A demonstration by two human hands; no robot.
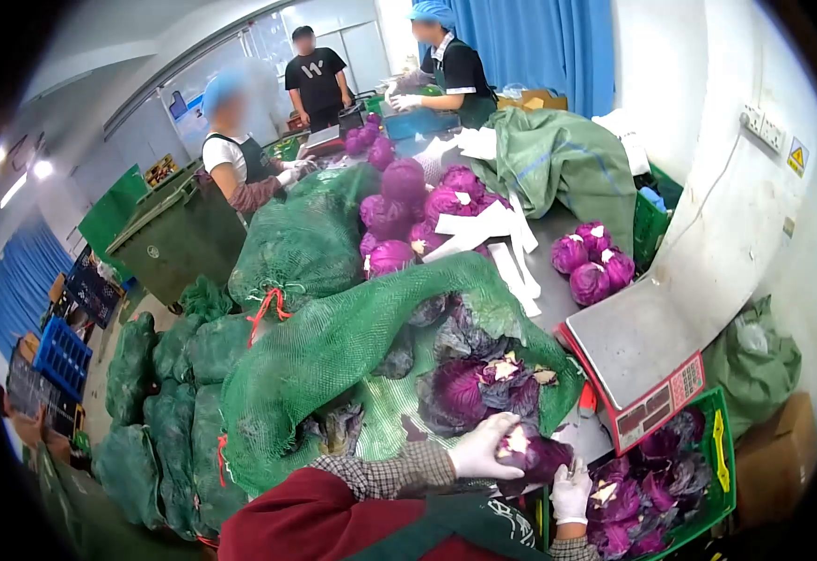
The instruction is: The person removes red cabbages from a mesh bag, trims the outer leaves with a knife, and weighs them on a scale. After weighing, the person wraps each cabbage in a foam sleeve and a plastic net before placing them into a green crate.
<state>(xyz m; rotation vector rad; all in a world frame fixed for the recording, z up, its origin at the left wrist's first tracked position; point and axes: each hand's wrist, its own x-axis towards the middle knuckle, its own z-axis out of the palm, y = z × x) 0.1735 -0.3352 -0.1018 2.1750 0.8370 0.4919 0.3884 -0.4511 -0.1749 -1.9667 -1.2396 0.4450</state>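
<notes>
My left hand (486,449), in a white glove, grips a red cabbage (541,460) at the front edge of the table, with its pale cut stem turned up. Against the right side of that cabbage, my gloved right hand (572,492) has its fingers bent around the edge. A green mesh sack (352,327) lies open just beyond my hands, with several untrimmed red cabbages (455,393) at its mouth. Below my right hand stands a green crate (728,467) full of loose purple leaves (637,500). A red-handled tool (587,402) lies near the scale.
A red scale (656,397) stands at the right. Several trimmed cabbages (591,280) and white strips (497,229) lie on the table. Full mesh sacks (193,411) are stacked at left. Two co-workers (240,154) (455,70) work farther along; another person (317,79) stands behind.
</notes>
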